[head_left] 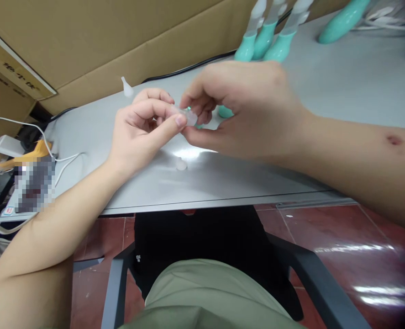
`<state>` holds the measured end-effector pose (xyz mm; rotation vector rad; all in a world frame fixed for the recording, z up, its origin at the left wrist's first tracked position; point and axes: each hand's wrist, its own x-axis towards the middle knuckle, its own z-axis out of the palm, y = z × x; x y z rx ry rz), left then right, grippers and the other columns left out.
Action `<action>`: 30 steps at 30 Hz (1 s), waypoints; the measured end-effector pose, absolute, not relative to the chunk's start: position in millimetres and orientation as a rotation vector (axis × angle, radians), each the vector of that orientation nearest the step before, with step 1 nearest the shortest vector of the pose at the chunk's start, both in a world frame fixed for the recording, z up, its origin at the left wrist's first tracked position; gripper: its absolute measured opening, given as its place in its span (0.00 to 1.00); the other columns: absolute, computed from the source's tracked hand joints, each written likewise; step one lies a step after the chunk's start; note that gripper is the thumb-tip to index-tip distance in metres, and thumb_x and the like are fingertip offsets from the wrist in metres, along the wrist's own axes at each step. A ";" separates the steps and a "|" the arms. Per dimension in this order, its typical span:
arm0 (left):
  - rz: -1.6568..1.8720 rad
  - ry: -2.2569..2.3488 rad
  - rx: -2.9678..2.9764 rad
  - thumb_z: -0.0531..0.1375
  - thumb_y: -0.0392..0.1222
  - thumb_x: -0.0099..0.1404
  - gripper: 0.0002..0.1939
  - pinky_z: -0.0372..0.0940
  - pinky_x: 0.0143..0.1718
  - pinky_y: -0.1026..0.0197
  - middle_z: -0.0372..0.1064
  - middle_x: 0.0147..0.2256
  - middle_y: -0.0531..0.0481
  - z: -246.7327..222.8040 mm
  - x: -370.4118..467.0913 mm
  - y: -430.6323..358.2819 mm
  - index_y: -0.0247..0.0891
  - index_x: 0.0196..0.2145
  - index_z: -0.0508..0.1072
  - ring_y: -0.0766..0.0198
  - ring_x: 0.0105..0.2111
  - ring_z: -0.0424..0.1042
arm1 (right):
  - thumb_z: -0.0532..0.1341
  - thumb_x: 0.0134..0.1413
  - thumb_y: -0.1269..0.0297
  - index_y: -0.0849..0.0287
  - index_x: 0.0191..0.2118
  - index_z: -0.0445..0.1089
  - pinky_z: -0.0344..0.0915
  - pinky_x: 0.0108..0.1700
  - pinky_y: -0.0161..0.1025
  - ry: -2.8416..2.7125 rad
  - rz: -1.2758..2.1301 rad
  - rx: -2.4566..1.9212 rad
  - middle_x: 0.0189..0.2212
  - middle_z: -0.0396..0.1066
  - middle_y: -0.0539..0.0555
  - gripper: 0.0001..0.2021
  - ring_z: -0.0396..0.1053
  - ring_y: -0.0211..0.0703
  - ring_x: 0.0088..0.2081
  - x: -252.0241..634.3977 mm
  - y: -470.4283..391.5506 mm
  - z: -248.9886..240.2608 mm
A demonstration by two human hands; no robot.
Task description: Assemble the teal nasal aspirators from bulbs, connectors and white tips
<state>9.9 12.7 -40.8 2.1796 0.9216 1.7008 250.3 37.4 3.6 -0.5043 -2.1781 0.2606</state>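
Note:
My left hand (144, 128) pinches a small translucent plastic piece (190, 118) between thumb and fingers above the grey table. My right hand (236, 105) is closed at the right end of that piece, its thumb and curled fingertips close around it; whether it grips the piece is hard to tell. Behind the right fingers a teal bulb (225, 111) shows in part. A small clear cap-like part (181, 164) lies on the table below the hands. One white pointed tip (127, 87) stands at the back, near the cardboard.
Several teal bulbs with clear tubes (281, 45) stand at the back; another teal bulb (342, 22) lies right of them. Cardboard (120, 41) borders the table (353, 91). A phone-like blurred item (36, 183), a white charger (8, 146) and cables are at left.

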 end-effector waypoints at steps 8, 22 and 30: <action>1.873 0.975 2.302 0.78 0.85 0.72 0.37 0.69 0.29 0.55 0.80 0.58 0.44 -42.6 5.4 18.8 0.51 0.55 0.87 0.67 0.35 0.73 | 0.72 0.66 0.65 0.48 0.45 0.82 0.85 0.59 0.48 -2.162 0.145 -0.537 0.41 0.85 0.49 0.05 0.85 0.50 0.46 266.7 51.7 9.5; 1.246 1.113 2.124 0.79 0.54 0.75 0.16 0.66 0.24 0.64 0.82 0.43 0.49 -32.8 -7.6 6.1 0.44 0.53 0.89 0.71 0.24 0.72 | 0.73 0.74 0.57 0.42 0.52 0.82 0.77 0.50 0.52 -2.336 0.219 -0.828 0.46 0.88 0.54 0.05 0.78 0.56 0.40 270.4 69.8 14.9; 1.146 1.198 2.109 0.77 0.46 0.69 0.16 0.70 0.27 0.64 0.82 0.44 0.47 -29.8 -11.5 7.3 0.41 0.53 0.90 0.69 0.28 0.74 | 0.78 0.68 0.63 0.42 0.50 0.83 0.55 0.35 0.49 -2.345 0.328 -0.868 0.36 0.79 0.51 0.10 0.65 0.54 0.32 266.9 73.0 10.4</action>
